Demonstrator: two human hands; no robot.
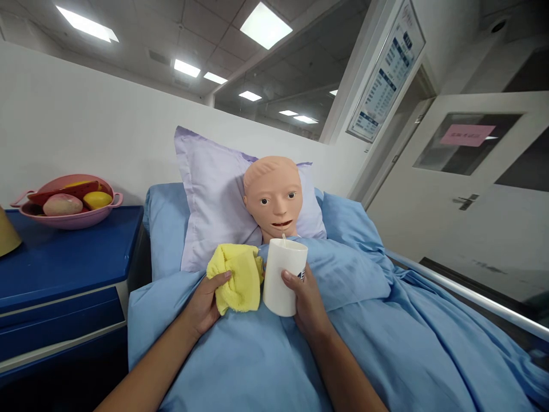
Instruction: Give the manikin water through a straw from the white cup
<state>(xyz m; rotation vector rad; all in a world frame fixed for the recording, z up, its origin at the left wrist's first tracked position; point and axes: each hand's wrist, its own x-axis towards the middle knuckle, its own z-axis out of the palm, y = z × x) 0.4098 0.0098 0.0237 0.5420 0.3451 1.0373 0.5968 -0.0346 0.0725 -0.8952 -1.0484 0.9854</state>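
Observation:
A training manikin (273,197) lies in a bed, head on a lilac pillow (210,200), covered to the chin by a blue blanket (266,355). My right hand (305,303) is wrapped round a white cup (283,276) held just below the manikin's chin; a thin straw (283,237) rises from the cup toward its mouth. My left hand (205,303) grips a folded yellow cloth (238,277) right beside the cup, over the manikin's chest.
A blue bedside cabinet (64,257) stands to the left, bearing a pink bowl (68,220) of toy fruit. A metal bed rail (472,297) runs along the right side. A white door (472,194) is beyond it.

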